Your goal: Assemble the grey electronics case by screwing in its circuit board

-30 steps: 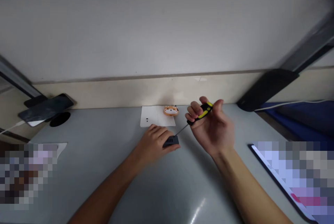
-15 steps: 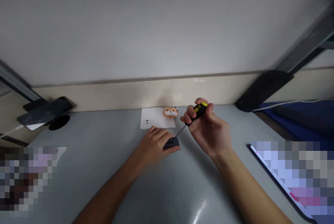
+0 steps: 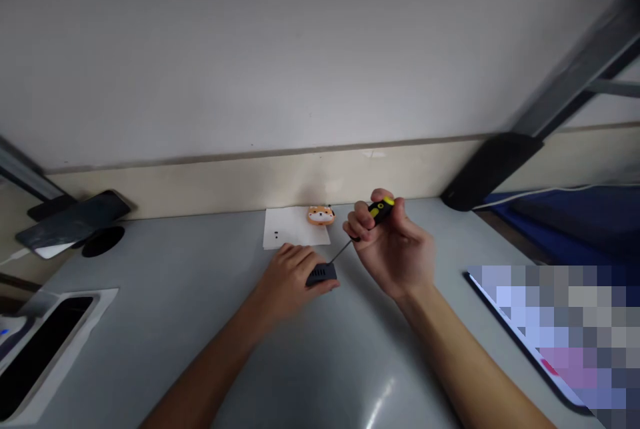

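My left hand [image 3: 293, 282] is closed around a small dark box with slots [image 3: 323, 273], pressing it near the grey tabletop, with the thumb along its near side. A black and yellow screwdriver [image 3: 381, 211] is in my right hand [image 3: 395, 245], its handle wrapped by the fingers and thumb. The shaft slants down to the left, and its tip meets the top of the box. Just beyond the hands, a white sheet of paper [image 3: 293, 225] bears two tiny dark bits that look like screws. An orange animal-faced case [image 3: 321, 215] rests on the paper's right edge.
At left, a phone [image 3: 75, 222] leans on a stand with a cable. Below it a dark device [image 3: 47, 349] lies on white paper. A blurred-out tablet-like screen [image 3: 545, 342] is at right. A black post [image 3: 493, 172] stands by the wall at the table's back right.
The view has shifted slightly to the right, so everything appears a little further left. Both hands keep their holds, and the screwdriver tip stays on the box.
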{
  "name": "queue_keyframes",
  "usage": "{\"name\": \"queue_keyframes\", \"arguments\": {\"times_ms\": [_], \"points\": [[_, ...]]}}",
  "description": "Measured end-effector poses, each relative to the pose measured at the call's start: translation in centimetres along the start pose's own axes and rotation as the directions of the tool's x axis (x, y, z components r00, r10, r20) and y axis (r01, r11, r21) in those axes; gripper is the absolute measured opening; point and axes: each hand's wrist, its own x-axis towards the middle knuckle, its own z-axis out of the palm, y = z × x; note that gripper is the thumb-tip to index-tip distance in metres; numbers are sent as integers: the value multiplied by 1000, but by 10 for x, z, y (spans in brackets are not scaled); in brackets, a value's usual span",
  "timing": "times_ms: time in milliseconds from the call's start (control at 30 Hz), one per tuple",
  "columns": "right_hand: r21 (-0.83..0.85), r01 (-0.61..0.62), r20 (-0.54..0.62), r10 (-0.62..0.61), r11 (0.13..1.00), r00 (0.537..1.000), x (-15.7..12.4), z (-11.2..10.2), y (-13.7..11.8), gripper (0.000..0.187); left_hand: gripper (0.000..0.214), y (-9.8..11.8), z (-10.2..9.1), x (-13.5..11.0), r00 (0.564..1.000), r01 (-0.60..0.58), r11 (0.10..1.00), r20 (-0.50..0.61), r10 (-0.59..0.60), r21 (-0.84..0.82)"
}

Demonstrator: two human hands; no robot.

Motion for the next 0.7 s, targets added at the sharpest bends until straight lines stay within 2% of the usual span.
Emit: {"name": "queue_keyframes", "arguments": {"times_ms": [333, 567, 700], "points": [[-9, 15, 17, -15, 1000, 1000, -1, 4, -1, 23, 36, -4, 5, -1, 998, -5, 999, -58, 2, -48], [24, 24, 25, -25, 999, 999, -1, 3, -3, 23, 35, -4, 3, -1, 999, -11, 998, -41, 8, -68], [-24, 16, 22, -15, 1000, 1000, -2, 4, 0, 24, 34, -3, 3, -1, 999, -6, 998, -45, 3, -70]]}}
